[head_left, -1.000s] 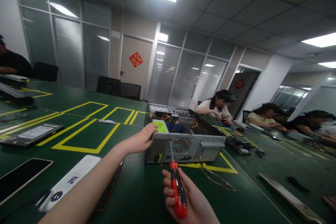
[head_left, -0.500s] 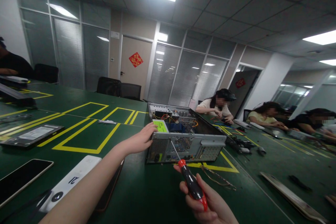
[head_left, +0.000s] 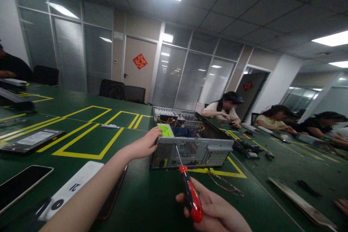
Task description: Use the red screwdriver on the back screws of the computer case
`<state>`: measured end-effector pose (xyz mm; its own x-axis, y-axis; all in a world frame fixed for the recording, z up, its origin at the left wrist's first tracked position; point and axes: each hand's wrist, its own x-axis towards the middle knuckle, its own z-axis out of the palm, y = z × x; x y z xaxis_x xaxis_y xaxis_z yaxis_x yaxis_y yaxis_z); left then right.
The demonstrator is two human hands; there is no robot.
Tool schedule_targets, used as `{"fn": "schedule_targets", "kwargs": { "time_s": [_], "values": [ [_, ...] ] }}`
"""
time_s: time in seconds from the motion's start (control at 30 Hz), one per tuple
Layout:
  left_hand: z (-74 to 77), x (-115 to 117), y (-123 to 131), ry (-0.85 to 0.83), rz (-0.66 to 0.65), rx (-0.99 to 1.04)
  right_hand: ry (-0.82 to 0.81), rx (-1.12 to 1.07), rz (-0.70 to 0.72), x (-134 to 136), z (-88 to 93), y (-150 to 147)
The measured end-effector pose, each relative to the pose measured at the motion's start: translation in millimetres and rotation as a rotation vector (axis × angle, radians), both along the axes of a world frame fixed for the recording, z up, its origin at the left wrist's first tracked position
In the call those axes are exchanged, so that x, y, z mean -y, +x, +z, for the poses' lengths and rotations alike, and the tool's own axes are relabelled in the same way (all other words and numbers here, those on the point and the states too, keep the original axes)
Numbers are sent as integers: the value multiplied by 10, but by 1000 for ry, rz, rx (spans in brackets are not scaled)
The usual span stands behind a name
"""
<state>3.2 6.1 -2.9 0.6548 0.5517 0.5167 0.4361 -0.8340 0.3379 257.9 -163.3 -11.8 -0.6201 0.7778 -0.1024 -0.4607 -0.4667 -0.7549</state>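
A computer case [head_left: 202,152] lies on its side with its top open, showing cables and inner parts. A power supply with a green label [head_left: 165,131] sits in its near left corner. My left hand [head_left: 145,143] grips that corner, its fingers curled over the top edge beside the label. In my right hand [head_left: 209,204] is a red and black screwdriver [head_left: 190,190], the fingers closed loosely around its handle. Its shaft points up at the rear panel of the case, and the tip appears to touch the panel below the power supply's edge.
The green table [head_left: 152,203] has yellow tape outlines. At left are a hard drive [head_left: 34,139], a phone [head_left: 23,185] and a white device marked 21 [head_left: 73,188]. Eyeglasses [head_left: 225,183] lie right of the case, near black cables [head_left: 248,148]. Several people work farther away.
The screwdriver handle has swung left and turned, showing more red. My right hand has shifted left with it, while my left hand stays on the case corner.
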Motion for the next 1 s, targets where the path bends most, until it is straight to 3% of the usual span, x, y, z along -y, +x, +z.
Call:
{"fn": "schedule_targets", "kwargs": {
  "time_s": [0.13, 0.3, 0.8, 1.0],
  "values": [
    [0, -2, -2, 0, -5, -3, 10, -36, -57, -27, -55, 13],
    [14, 10, -4, -14, 7, -16, -97, -98, -140, -29, -74, -5],
    [58, 48, 8, -22, 20, -30, -17, 67, 32, 6, -91, -137],
    [16, 22, 3, -8, 18, -29, -2, -37, -70, -32, -192, -83]
  ]
}}
